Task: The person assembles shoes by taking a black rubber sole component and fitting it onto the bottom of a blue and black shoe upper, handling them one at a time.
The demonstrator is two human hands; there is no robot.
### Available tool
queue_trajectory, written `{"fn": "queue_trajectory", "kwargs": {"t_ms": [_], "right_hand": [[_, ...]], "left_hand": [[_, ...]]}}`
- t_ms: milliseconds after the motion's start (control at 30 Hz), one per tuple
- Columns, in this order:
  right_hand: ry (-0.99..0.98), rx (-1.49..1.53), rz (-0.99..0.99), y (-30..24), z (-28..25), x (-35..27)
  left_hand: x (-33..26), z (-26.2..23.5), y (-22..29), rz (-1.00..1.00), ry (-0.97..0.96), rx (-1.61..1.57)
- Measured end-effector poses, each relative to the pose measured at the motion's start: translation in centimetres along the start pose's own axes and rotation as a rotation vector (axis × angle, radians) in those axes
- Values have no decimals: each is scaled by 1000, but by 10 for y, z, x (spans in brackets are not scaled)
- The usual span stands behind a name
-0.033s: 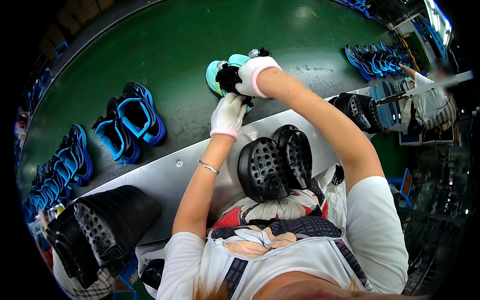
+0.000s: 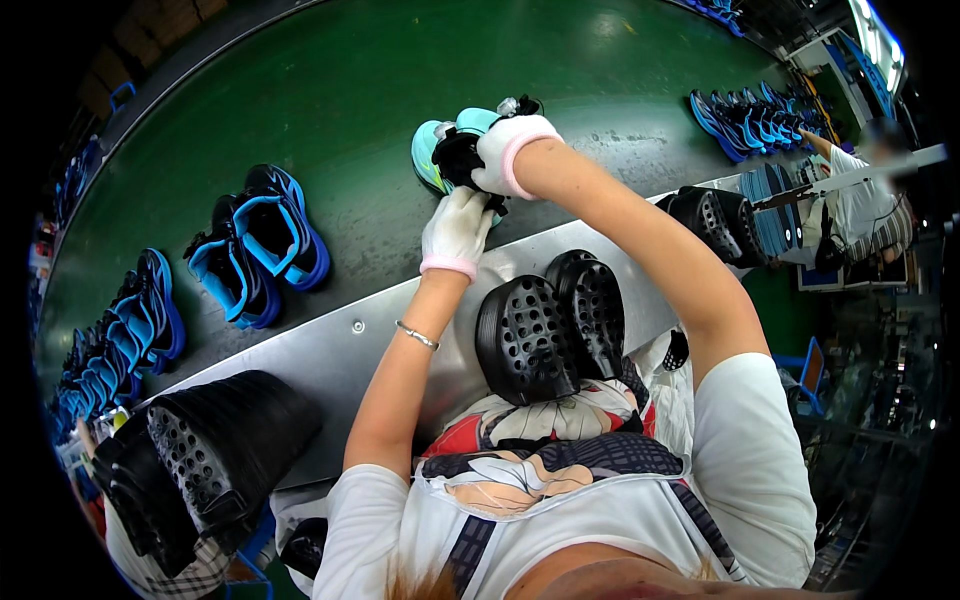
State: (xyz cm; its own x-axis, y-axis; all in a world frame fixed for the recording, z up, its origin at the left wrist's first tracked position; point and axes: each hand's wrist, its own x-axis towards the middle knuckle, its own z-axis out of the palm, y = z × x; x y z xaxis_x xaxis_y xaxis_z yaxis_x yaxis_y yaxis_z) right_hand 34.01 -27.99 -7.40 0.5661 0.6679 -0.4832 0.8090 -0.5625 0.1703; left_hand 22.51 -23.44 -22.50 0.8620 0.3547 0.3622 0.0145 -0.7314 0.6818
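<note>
Turquoise-soled shoe with black upper [image 2: 447,152], held on the wide green conveyor belt [image 2: 400,70], just beyond the grey metal edge rail [image 2: 330,345]. Largest in view, that belt, curving across the whole upper scene. Next, stacked black perforated moulded trays [image 2: 215,450] at lower left, leaning against the rail; a second pair of black perforated trays [image 2: 550,320] propped at the person's lap, between the two forearms; a third set of black trays [image 2: 712,222] farther right along the rail. On the belt at left, a pair of blue-and-black sports shoes [image 2: 258,245] lying side by side, well apart from the held shoe; a longer row of blue shoes [image 2: 120,345] trailing toward the left rim; another cluster of blue shoes [image 2: 755,120] at upper right. Near that cluster, a co-worker's white sleeve [image 2: 850,195] at the right rim. Right hand [image 2: 510,150], in a white glove with pink cuff, clamped over the top of the turquoise-soled shoe, fingers wrapped around its black upper. Left hand [image 2: 458,228], gloved likewise, pressed against the shoe's near side from below, fingers closed on it. Smallest, a thin silver bracelet [image 2: 417,335] on the left forearm.
</note>
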Motion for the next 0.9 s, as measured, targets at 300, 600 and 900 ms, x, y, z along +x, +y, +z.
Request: {"fn": "queue_trajectory", "kwargs": {"t_ms": [300, 600, 900], "right_hand": [[-185, 191, -90, 42, -12, -5], [40, -45, -60, -21, 27, 15], [18, 55, -51, -33, 43, 52]], "left_hand": [[-3, -1, -3, 71, 91, -40], [-13, -4, -8, 69, 113, -21], [-16, 10, -24, -33, 63, -43]]}}
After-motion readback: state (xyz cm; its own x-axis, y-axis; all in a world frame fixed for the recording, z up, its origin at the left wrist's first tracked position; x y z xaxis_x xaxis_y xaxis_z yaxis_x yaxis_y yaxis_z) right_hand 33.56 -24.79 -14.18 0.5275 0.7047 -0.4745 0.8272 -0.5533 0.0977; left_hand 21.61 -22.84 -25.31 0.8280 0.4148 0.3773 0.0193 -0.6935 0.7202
